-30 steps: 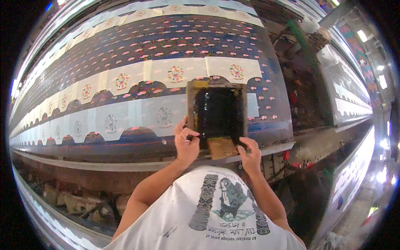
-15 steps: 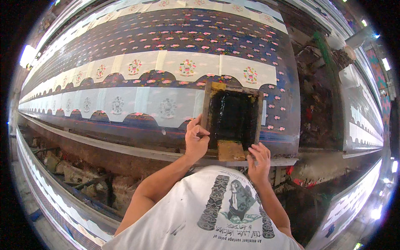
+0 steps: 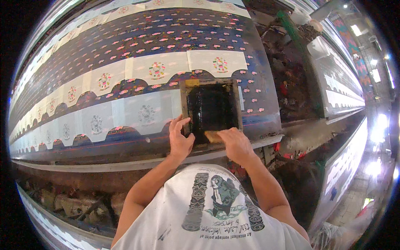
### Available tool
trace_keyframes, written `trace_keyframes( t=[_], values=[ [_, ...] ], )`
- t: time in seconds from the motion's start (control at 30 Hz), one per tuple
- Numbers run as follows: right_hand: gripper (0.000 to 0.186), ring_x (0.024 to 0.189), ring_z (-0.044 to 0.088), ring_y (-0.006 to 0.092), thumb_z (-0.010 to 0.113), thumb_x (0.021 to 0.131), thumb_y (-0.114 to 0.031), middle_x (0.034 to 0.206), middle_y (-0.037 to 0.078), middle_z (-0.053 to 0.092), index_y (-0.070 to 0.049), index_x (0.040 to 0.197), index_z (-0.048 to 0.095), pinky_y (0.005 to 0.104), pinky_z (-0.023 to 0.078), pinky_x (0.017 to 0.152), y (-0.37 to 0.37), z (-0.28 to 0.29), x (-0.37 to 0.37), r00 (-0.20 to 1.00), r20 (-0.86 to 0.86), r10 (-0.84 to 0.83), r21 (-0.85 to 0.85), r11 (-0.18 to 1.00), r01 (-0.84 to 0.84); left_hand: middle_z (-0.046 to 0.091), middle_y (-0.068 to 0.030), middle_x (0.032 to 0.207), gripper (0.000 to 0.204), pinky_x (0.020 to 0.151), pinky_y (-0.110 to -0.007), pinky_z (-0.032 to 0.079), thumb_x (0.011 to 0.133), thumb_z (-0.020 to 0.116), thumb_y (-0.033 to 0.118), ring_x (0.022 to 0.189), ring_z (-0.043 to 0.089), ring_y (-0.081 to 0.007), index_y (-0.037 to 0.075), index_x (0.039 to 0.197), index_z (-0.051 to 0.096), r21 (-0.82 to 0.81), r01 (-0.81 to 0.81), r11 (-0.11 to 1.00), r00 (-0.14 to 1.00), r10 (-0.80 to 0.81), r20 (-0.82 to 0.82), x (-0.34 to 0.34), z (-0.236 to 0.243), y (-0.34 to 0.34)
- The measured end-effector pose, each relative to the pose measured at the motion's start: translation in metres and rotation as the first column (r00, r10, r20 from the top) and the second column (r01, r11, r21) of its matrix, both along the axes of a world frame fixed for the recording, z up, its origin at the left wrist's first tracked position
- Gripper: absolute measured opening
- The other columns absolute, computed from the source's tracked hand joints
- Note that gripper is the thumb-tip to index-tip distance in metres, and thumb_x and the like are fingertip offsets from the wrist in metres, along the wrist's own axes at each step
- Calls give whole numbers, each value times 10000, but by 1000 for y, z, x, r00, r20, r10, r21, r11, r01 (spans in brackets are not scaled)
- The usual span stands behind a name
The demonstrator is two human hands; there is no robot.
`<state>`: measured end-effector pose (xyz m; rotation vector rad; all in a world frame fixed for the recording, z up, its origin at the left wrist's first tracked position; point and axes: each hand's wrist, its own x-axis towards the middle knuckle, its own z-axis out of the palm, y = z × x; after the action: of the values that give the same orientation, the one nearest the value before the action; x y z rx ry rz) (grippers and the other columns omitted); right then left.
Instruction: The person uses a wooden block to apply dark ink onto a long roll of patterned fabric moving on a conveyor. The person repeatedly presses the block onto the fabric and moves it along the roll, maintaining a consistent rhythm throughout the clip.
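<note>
A rectangular screen-printing frame (image 3: pixel 211 106) with dark ink inside lies on the row of pale blue cut fabric pieces (image 3: pixel 146 114) at the near edge of the long table (image 3: pixel 262 128). My left hand (image 3: pixel 181 137) is at the frame's left side near its lower corner, fingers curled against the wood. My right hand (image 3: pixel 237 146) is closed on a yellowish wooden squeegee (image 3: pixel 211 136) at the frame's lower part, its blade tilted in the ink area. Above, a row of cream pieces (image 3: pixel 104 81) carries colourful round printed motifs; the blue pieces show grey outline prints.
The dark table surface (image 3: pixel 146 33) is dotted with small pink marks. Another long table (image 3: pixel 341 100) with white pieces stands to the right, past a dark gap with green supports (image 3: pixel 285 29). A lit aisle floor (image 3: pixel 377 137) is at far right.
My right hand has left the frame's lower right corner and taken hold of the squeegee, which is now tilted up from lying flat. My left hand stays at the frame's left side.
</note>
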<state>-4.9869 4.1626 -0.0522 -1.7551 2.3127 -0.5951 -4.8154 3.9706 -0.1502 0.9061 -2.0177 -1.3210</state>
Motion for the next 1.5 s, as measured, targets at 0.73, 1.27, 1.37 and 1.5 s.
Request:
trace_keyframes(
  t=[0.73,1.27,1.37,1.5],
  values=[
    [257,1056,705,502,716,1003,-231,1090,246,717,17,1048,665,603,545,926,-86,-34,-26,634,28,-773,-17,634,773,610,-161,1622,472,1311,-641,342,996,705,180,1444,565,-381,-30,1418,731,-588,442,677,891,-255,377,8,30,-54],
    [358,1171,707,371,664,970,-13,1160,117,768,-104,1280,818,503,567,1068,-138,-12,-114,991,-90,98,-127,986,-109,605,-87,1617,454,1346,-639,296,960,720,136,1418,588,-302,-4,1391,751,-583,316,749,885,-10,466,-5,38,-21],
    [381,1122,710,346,669,950,-25,1125,92,768,-123,1283,826,487,572,1044,-123,-15,-117,979,-113,172,-103,978,-183,597,-57,1647,451,1350,-625,290,957,721,121,1435,581,-289,4,1391,761,-589,266,763,876,65,479,-10,36,-12],
    [402,1068,707,325,697,899,-30,1082,84,742,-130,1266,826,471,578,978,-92,-14,-110,955,-122,270,-36,960,-277,616,-35,1649,418,1343,-622,299,944,725,86,1438,589,-276,15,1352,783,-605,204,770,860,154,487,-23,33,1]
  ],
)
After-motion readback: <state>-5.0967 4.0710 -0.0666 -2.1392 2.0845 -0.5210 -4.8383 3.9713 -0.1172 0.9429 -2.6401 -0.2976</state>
